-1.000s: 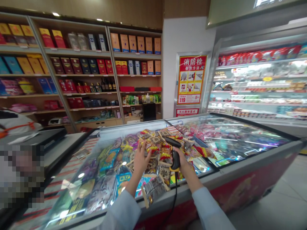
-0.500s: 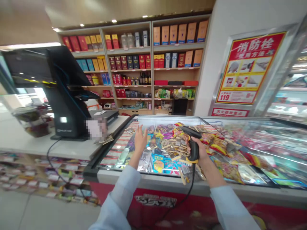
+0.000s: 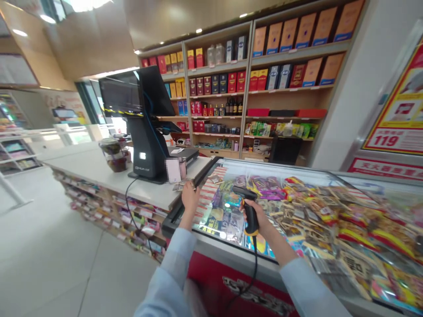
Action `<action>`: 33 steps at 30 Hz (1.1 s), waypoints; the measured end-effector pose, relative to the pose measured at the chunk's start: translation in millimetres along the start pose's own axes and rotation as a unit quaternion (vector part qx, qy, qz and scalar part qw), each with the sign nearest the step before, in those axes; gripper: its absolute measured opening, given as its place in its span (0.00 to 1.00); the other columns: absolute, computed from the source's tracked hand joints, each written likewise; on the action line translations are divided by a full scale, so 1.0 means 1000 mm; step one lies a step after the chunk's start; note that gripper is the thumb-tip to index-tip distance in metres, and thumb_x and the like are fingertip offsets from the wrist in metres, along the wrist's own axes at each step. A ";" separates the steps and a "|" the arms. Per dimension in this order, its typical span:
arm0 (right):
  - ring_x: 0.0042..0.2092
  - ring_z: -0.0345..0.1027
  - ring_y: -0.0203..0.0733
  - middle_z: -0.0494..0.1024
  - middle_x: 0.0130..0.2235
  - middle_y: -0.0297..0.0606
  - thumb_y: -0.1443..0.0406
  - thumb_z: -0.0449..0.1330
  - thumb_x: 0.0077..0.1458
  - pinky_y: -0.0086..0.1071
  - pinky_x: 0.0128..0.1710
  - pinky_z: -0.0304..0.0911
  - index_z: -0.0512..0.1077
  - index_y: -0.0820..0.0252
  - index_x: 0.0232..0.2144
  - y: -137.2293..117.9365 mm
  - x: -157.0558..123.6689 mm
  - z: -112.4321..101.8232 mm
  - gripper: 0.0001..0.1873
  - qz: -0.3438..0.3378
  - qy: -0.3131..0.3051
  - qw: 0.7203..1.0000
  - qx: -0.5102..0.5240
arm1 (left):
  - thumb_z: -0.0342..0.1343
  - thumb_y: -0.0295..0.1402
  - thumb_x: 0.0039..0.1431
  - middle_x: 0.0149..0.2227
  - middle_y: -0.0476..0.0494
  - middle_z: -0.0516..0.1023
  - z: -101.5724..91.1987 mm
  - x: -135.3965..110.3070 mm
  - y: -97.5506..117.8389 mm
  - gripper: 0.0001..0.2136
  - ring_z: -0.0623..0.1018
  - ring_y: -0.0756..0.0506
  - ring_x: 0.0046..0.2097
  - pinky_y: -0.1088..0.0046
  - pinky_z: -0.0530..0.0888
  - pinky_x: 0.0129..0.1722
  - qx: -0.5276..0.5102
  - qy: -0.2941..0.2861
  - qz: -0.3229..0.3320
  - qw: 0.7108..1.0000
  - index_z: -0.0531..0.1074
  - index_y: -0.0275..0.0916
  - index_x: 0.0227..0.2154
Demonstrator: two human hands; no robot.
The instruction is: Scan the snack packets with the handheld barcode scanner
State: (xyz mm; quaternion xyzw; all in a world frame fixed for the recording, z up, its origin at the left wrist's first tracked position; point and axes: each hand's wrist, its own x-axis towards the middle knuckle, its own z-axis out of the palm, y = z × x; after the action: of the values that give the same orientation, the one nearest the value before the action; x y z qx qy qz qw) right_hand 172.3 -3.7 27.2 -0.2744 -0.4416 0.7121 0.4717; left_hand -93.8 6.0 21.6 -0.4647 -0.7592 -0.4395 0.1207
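Observation:
My right hand (image 3: 259,215) is wrapped around the grip of a black and yellow barcode scanner (image 3: 250,213), held above the snack packets in the glass-topped case. A black cable hangs from the scanner's base. At the counter's right edge, my left hand (image 3: 191,197) reaches forward with its fingers slightly apart. Its fingertips are beside a small snack packet (image 3: 179,185) lying on the counter; whether they touch it I cannot tell. Just behind the packet stands a small upright object (image 3: 183,168), partly blurred out.
A black point-of-sale terminal (image 3: 148,149) stands on the white counter (image 3: 79,154), beside a jar (image 3: 115,156). The display case (image 3: 228,257) holds many snack packets. Shelves (image 3: 216,97) of boxed goods line the back wall. The terminal's cable (image 3: 127,198) hangs over the counter front.
The view has swung left. My left hand has moved from above the case to the small packet at the counter's edge. The scanner, still in my right hand, is farther left over the case.

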 end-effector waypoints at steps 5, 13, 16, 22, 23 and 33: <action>0.15 0.58 0.30 0.72 0.20 0.34 0.57 0.59 0.46 0.24 0.13 0.56 0.70 0.61 0.25 0.022 0.010 0.005 0.11 0.045 -0.038 0.998 0.018 | 0.46 0.27 0.54 0.47 0.26 0.69 0.024 0.009 -0.017 0.21 0.68 0.34 0.51 0.56 0.64 0.48 0.108 -0.037 0.043 0.992 0.62 0.29 0.52; 0.15 0.58 0.31 0.70 0.17 0.34 0.56 0.58 0.47 0.24 0.13 0.55 0.70 0.62 0.24 0.037 0.009 0.003 0.14 0.096 -0.054 0.994 0.017 | 0.38 0.26 0.58 0.47 0.28 0.71 0.033 0.011 -0.037 0.20 0.69 0.35 0.50 0.50 0.59 0.52 0.116 -0.019 0.021 0.993 0.68 0.34 0.50; 0.15 0.59 0.31 0.71 0.18 0.34 0.56 0.59 0.46 0.24 0.13 0.56 0.70 0.62 0.24 0.033 0.009 0.006 0.14 0.088 -0.050 0.995 0.027 | 0.37 0.28 0.60 0.45 0.30 0.73 0.030 0.012 -0.032 0.19 0.70 0.36 0.49 0.52 0.60 0.51 0.108 -0.015 0.018 0.994 0.70 0.37 0.48; 0.15 0.58 0.29 0.72 0.20 0.34 0.56 0.61 0.43 0.24 0.12 0.56 0.71 0.61 0.24 0.025 0.012 0.005 0.13 0.056 -0.039 0.995 0.079 | 0.44 0.42 0.60 0.42 0.36 0.76 0.033 0.012 -0.019 0.18 0.74 0.39 0.47 0.59 0.67 0.48 -0.254 -0.006 -0.071 0.965 0.69 0.39 0.47; 0.15 0.58 0.29 0.72 0.20 0.34 0.56 0.61 0.43 0.24 0.12 0.56 0.71 0.61 0.24 0.025 0.013 0.004 0.13 0.052 -0.041 0.994 0.087 | 0.44 0.44 0.59 0.40 0.36 0.76 0.036 0.011 -0.017 0.19 0.74 0.39 0.45 0.60 0.69 0.46 -0.305 -0.007 -0.079 0.949 0.70 0.38 0.44; 0.15 0.56 0.29 0.71 0.22 0.34 0.55 0.59 0.45 0.25 0.13 0.55 0.70 0.60 0.25 0.022 0.016 -0.004 0.13 0.017 -0.040 0.990 0.132 | 0.50 0.43 0.56 0.50 0.39 0.71 0.067 -0.029 0.055 0.21 0.75 0.44 0.48 0.61 0.73 0.46 -0.620 -0.118 -0.107 0.769 0.59 0.42 0.51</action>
State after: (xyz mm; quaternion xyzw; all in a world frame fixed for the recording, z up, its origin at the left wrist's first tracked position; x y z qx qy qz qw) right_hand 159.1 8.6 6.1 -0.1884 -0.3579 0.7824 0.4735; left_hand -18.6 50.6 -4.4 -0.4026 -0.3752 -0.7660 -0.3321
